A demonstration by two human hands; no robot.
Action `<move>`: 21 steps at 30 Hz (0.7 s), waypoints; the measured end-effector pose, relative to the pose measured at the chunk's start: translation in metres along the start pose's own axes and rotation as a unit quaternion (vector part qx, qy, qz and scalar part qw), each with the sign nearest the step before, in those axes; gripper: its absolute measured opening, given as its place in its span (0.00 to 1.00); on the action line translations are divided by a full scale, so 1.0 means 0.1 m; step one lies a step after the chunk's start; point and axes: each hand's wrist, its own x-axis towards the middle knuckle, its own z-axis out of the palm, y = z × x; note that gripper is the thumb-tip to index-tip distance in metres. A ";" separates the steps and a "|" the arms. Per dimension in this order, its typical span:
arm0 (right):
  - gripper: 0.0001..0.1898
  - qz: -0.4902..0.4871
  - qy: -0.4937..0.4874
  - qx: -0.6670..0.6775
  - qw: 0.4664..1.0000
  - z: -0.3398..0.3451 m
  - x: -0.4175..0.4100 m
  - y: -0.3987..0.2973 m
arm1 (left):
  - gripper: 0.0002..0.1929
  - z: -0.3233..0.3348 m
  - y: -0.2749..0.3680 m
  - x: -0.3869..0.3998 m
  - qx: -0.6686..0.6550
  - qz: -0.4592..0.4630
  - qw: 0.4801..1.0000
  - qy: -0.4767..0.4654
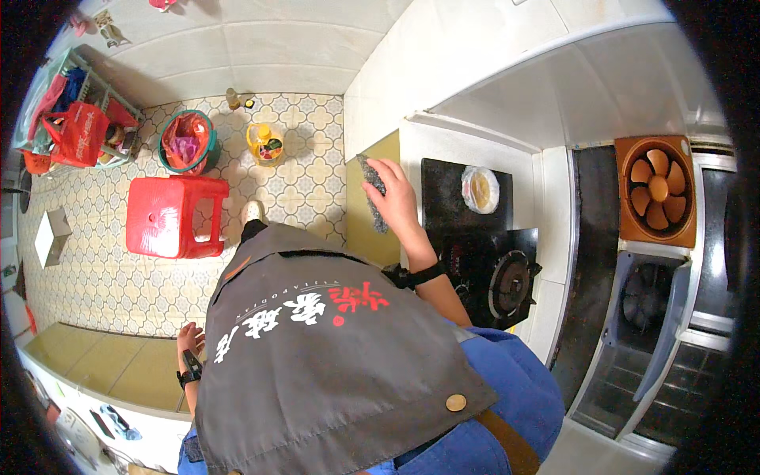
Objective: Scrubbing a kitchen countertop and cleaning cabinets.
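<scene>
My right hand (pixel 395 199) has its thumb and fingers around a grey, speckled strip (pixel 375 205), perhaps a mesh scouring cloth, in front of an olive cabinet panel (pixel 371 240). Close by on the right is a black gas stove (pixel 442 184), where a bowl-like thing in clear plastic film (pixel 481 190) sits; its contents are too blurred to tell. A round burner (pixel 510 282) shows at the stove's near end. My left hand (pixel 190 339) hangs low beside the dark grey apron (pixel 332 356), fingers loosely bent, with nothing visible in it.
On the patterned tile floor stand a red plastic stool (pixel 157 217), a green bin with a red liner (pixel 214 139), an oil jug (pixel 265 145) and a white box (pixel 53 237). A loaded rack (pixel 127 101) stands far left. An orange fan (pixel 658 190) is set at right.
</scene>
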 end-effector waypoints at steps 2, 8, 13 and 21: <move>0.19 0.006 -0.007 0.007 1.000 0.00 0.01 0.00 | 0.18 0.00 0.05 -0.01 0.019 -0.001 1.000 -0.003; 0.19 0.025 -0.005 -0.011 1.000 0.07 0.00 0.13 | 0.21 -0.04 -0.08 0.11 0.025 0.015 0.999 -0.020; 0.20 0.060 -0.015 -0.052 0.997 0.13 0.01 0.27 | 0.19 -0.03 -0.12 0.16 -0.009 -0.022 1.000 -0.013; 0.21 0.036 -0.069 -0.215 0.973 0.14 0.26 0.46 | 0.16 -0.04 -0.19 0.34 0.013 -0.054 0.997 -0.055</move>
